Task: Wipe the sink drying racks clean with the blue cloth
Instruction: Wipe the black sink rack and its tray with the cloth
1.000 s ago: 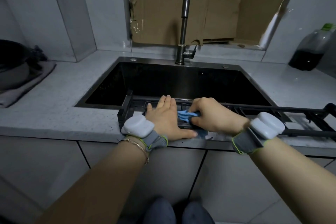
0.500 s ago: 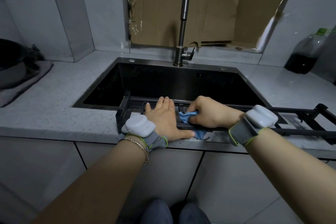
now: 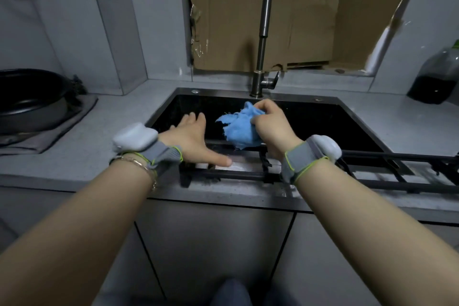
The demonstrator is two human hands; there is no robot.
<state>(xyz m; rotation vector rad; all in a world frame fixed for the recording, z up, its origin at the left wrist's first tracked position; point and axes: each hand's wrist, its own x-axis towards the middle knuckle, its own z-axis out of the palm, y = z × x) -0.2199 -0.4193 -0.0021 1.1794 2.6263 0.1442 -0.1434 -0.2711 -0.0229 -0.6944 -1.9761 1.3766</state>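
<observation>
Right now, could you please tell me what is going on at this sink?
A person is cleaning the black drying rack that lies across the front of the sink and runs onto the counter at the right. The right hand grips the bunched blue cloth above the sink, off the rack. The left hand is open, fingers straight, over the rack's left end; whether it presses on the rack I cannot tell.
</observation>
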